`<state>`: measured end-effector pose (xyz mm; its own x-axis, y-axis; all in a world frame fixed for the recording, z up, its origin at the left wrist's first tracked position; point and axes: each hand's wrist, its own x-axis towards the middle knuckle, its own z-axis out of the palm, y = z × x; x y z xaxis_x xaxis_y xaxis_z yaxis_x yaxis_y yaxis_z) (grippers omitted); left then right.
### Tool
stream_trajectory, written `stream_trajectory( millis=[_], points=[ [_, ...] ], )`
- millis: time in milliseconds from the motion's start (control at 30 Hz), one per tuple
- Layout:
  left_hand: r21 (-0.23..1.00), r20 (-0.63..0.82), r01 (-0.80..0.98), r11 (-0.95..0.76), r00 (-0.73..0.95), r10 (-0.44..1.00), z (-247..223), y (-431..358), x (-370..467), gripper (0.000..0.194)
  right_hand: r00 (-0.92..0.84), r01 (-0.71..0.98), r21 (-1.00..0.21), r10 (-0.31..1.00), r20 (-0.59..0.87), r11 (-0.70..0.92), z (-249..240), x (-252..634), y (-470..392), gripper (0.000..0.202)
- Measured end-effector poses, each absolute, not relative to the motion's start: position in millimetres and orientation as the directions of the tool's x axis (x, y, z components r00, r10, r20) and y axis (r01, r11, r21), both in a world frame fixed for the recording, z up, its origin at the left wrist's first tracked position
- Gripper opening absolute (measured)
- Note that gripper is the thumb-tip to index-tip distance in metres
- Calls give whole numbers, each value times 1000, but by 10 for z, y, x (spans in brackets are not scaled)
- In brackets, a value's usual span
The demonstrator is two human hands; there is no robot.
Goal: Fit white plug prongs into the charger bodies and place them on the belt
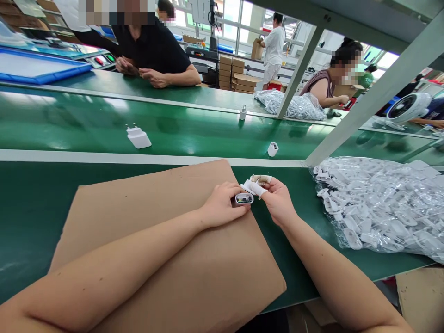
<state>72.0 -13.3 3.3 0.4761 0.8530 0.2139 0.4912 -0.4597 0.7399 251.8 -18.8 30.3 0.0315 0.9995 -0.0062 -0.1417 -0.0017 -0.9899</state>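
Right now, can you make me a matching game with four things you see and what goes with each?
1. Left hand
2. Right hand
3. Cardboard
4. Plastic bag

A. Full of white parts
B. Brown and flat
C. Holding a white casing with an open end
D. Wearing finger covers

Pairs: 1-C, 2-D, 3-B, 4-A

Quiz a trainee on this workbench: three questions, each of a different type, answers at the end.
1. True or false: the clear bag of white parts lies to the right of the cardboard sheet.
2. What does the left hand hold?
A: a screwdriver
B: a white housing with an open end
C: a roll of tape
3. Which hand wears pale finger covers?

Key: 1 true; 2 B; 3 the right hand.
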Motion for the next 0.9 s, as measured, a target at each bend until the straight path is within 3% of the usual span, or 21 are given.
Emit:
stream_trajectory(
  millis=[367,600,900],
  points=[
    [752,254,458,-473,460,851,6,-137,721,21,-96,-265,-942,978,-185,-204,308,2623,-151,52],
    [729,234,486,-482,485,843,3,-119,720,15,-64,92,-990,993,98,104,304,2553,-234,36],
    [744,245,457,-487,492,835,-12,-108,718,10,-265,366,-806,882,389,465,254,2591,-299,17]
  ],
)
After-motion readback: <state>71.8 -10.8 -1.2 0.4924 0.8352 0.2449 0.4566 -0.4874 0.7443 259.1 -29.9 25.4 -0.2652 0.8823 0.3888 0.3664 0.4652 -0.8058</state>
